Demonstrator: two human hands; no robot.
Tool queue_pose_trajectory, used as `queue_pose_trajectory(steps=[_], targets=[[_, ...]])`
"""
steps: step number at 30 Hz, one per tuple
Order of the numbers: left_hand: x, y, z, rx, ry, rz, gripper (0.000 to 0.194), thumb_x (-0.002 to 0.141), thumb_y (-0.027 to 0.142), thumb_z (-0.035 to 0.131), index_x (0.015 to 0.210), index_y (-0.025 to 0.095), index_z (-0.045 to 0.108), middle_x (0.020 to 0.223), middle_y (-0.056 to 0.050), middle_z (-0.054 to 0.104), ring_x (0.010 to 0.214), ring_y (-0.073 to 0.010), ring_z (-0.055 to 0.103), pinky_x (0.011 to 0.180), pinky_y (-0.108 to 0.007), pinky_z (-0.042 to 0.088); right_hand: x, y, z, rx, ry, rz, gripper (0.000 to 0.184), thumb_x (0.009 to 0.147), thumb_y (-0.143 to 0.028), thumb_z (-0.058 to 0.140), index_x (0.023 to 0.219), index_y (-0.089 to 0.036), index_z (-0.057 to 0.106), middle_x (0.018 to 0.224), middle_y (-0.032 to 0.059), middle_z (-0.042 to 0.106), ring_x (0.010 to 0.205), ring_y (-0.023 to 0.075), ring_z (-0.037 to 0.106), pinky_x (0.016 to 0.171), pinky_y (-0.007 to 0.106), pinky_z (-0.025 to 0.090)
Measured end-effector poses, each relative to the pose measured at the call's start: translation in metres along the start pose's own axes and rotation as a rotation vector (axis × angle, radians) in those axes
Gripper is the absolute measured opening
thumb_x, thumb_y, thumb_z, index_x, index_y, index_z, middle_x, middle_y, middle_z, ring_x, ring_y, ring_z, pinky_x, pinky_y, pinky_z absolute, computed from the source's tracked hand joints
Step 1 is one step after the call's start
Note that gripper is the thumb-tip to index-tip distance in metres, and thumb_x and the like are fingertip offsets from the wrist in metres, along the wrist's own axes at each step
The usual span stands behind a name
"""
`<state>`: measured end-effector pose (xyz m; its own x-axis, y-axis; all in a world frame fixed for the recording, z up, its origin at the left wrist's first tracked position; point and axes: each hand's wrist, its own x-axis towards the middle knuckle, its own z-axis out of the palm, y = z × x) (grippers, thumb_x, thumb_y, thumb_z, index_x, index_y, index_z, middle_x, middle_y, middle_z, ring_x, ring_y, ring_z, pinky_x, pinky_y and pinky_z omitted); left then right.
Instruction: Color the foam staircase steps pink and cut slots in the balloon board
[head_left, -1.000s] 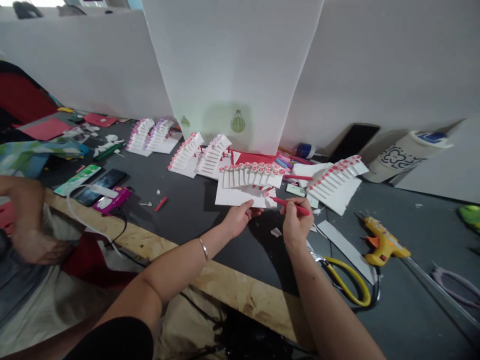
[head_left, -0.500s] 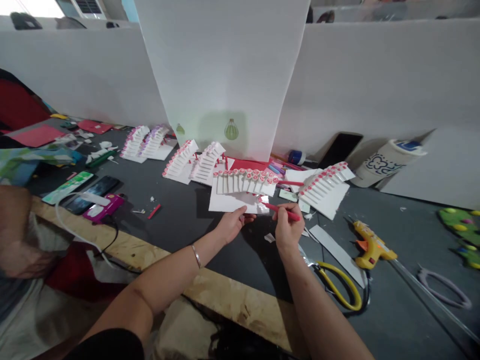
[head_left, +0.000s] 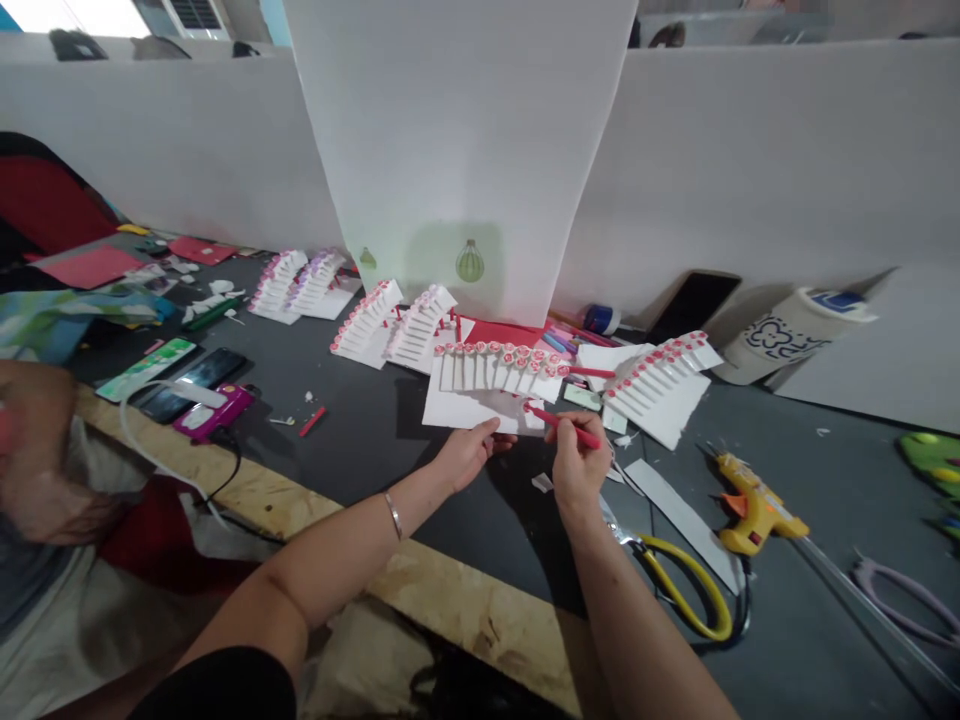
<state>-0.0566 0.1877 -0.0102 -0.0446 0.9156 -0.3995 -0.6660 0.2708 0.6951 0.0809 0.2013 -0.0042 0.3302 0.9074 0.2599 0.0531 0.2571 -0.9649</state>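
My left hand (head_left: pixel 471 455) pinches the near edge of a white paper model (head_left: pixel 465 408), thumb on top and fingers beneath. The model has a flat white base and a raised, arched row of folded white strips with red-marked round ends. Between the fingers of my right hand (head_left: pixel 581 460) is a red marker (head_left: pixel 574 428). Its tip touches a small white piece at the right part of the base, where a red mark shows. Similar paper models stand close by, one to the right (head_left: pixel 656 385) and another to the left (head_left: pixel 367 325).
Right of my hands lie yellow-handled scissors (head_left: pixel 694 590), a yellow glue gun (head_left: pixel 757 505) and a white paper strip (head_left: pixel 682 525). A white cup (head_left: pixel 795 335) and a phone (head_left: pixel 694 305) lean at the back. A purple charger (head_left: pixel 215 412) lies left, near another person's arm (head_left: pixel 34 440).
The view shifts slightly with my head. My right hand moves the marker tip a little over the small white piece; my left hand keeps its hold on the base.
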Motion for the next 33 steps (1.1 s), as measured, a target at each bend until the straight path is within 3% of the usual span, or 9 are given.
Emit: queue_pose_trajectory(steps=[10,17,33], targets=[[0.0018,-0.0013,-0.0007,0.021,-0.007,-0.001,0.018,0.081,0.016,0.071,0.064,0.011,0.067,0.058,-0.004,0.067,0.063,-0.0150,0.066,0.073,-0.030,0.053,0.0019,0.0014,-0.0014,0.010,0.003,-0.011,0.010,0.080,-0.030,0.056,0.076,-0.021,0.057,0.057,-0.0068,0.056,0.052,0.0127,0.053,0.058,0.027,0.040],[0.0029,-0.0011,-0.0014,0.033,-0.019,0.012,0.010,0.079,0.020,0.074,0.074,0.012,0.069,0.067,-0.002,0.071,0.064,-0.0137,0.066,0.071,-0.028,0.053,0.0020,-0.0010,-0.0010,-0.004,-0.023,-0.018,0.011,0.080,-0.031,0.055,0.078,-0.021,0.058,0.057,-0.0065,0.056,0.054,0.0131,0.055,0.059,0.027,0.041],[0.0017,0.0010,-0.0021,0.024,-0.031,0.005,0.011,0.078,0.019,0.074,0.071,0.012,0.068,0.067,-0.004,0.071,0.066,-0.0153,0.068,0.073,-0.030,0.053,0.0015,-0.0017,-0.0012,-0.021,-0.012,0.006,0.009,0.079,-0.029,0.054,0.076,-0.021,0.057,0.055,-0.0065,0.055,0.051,0.0127,0.053,0.056,0.026,0.041]])
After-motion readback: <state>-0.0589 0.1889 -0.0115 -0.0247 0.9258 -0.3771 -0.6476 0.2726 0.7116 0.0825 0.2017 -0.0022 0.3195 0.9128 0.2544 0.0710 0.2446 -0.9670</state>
